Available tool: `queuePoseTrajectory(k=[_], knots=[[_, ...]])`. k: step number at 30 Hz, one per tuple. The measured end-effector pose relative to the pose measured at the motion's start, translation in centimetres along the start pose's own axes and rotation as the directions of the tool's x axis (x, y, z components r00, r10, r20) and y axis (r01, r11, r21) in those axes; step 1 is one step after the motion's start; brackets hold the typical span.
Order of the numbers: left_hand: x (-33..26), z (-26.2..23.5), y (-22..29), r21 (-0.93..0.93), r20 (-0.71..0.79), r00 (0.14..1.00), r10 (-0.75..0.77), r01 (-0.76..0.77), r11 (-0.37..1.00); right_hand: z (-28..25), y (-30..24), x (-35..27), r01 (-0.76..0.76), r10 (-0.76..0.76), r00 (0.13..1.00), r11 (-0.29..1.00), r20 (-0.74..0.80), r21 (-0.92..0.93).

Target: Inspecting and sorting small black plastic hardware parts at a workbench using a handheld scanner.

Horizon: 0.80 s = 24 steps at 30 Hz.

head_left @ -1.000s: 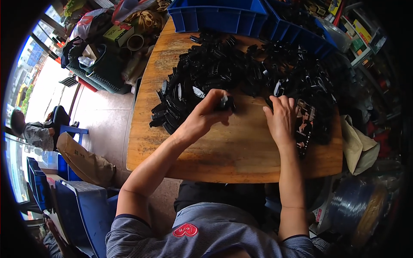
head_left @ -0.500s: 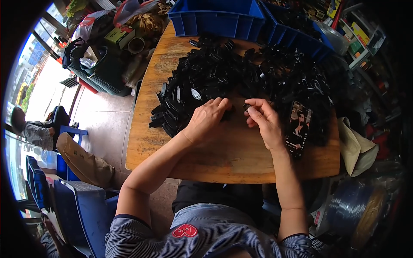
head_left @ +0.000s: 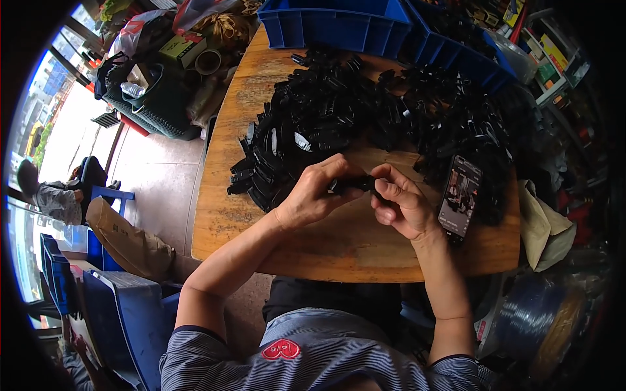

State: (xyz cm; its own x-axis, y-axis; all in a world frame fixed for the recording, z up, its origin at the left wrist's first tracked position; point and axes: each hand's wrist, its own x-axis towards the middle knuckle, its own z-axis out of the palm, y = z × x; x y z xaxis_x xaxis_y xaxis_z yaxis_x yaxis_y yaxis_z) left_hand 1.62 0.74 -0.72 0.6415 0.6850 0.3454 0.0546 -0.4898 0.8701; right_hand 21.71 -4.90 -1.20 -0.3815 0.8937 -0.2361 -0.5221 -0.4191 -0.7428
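Note:
My left hand (head_left: 313,195) is closed around a small black plastic part (head_left: 347,184), low over the wooden table (head_left: 339,251). Opposite it, my right hand (head_left: 405,203) pinches a smaller black piece between thumb and forefinger, against the end of that part. The fingers hide most of both pieces, so their exact kind does not show. Just beyond my hands lies a heap of similar black plastic parts (head_left: 313,107), a few with pale grey faces. Another heap of black pieces (head_left: 466,127) spreads over the right side of the table.
A phone (head_left: 460,199) with a lit screen lies right of my right hand. Blue bins (head_left: 339,29) stand along the far edge, one (head_left: 456,49) holding black parts. Left of the table are a dark basket (head_left: 153,104) and a seated person (head_left: 59,195). Beige cloth (head_left: 544,225) hangs at the right edge.
My left hand has come back from the heap's near edge, now showing a black part in its fingers. My right hand has turned and the two hands have met. The phone's picture has changed.

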Motion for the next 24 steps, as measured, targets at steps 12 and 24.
queuePoseTrajectory(k=[12,24], knots=[[0.2,0.5,1.7,-0.508,0.161,0.945,-0.285,0.327,0.797,3.3,1.3,0.8,0.412,-0.527,0.848,0.716,-0.049,-0.564],[2.1,-1.6,-1.0,0.650,-0.149,0.975,0.162,-0.027,0.760,-1.2,-0.4,3.0,0.052,-0.678,0.708,-0.230,0.198,-0.972]])
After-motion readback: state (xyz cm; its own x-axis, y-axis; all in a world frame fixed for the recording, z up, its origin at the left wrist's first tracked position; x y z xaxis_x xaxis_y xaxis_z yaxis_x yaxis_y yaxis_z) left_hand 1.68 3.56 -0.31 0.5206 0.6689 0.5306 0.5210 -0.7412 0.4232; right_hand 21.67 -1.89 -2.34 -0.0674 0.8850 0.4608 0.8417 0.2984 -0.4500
